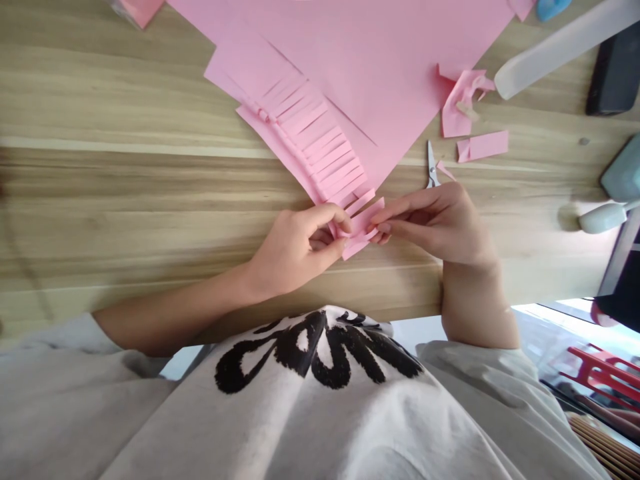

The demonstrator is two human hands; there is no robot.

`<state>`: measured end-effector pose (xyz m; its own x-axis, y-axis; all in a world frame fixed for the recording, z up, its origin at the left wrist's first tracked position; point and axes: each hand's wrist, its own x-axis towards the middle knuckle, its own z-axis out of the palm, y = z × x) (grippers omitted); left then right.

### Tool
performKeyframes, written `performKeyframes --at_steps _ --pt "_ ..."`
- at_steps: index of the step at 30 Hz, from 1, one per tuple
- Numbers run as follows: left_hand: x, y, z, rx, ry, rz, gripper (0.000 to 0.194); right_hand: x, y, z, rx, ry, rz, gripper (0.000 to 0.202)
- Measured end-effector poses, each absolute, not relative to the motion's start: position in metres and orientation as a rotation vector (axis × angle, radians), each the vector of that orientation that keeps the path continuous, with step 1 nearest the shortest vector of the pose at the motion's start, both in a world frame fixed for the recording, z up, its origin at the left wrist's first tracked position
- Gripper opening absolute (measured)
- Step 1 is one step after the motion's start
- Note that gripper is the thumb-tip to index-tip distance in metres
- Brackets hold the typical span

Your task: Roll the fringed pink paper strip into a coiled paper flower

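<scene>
A pink paper strip [334, 160] cut into a fringe runs diagonally down to my hands, its upper part lying over a large pink sheet [390, 73]. My left hand [305, 247] pinches the strip's lower end between thumb and index finger. On the right, my right hand [435, 223] has its fingertips closed on the end of one of the last fringe pieces. Small silver scissors [432, 167] lie just above my right hand, their handles partly hidden behind it.
Crumpled pink scraps [457, 110] and a small pink rectangle [483, 146] lie right of the sheet. Farther right on the wooden table [125, 200] are a translucent white strip [560, 50], a black object [614, 70] and a grey-green object [623, 172].
</scene>
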<state>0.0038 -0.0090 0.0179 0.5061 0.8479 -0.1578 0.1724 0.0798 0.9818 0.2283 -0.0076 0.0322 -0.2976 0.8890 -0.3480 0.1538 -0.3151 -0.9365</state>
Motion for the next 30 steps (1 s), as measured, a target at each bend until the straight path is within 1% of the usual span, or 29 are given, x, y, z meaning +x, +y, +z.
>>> performKeyframes --at_steps 8,23,30 --pt "0.0033 -0.0088 0.0187 1.378 0.938 0.627 0.005 0.2298 -0.0072 0.0322 -1.383 -1.348 1.642 0.014" --pt "0.0034 -0.0092 0.0191 1.392 0.955 0.613 0.006 0.2323 -0.0078 0.0293 -1.376 -1.402 1.63 0.006" --pt "0.0043 -0.0084 0.0221 1.357 0.955 0.601 0.005 0.2327 -0.0075 0.029 -1.402 -1.364 1.644 0.008"
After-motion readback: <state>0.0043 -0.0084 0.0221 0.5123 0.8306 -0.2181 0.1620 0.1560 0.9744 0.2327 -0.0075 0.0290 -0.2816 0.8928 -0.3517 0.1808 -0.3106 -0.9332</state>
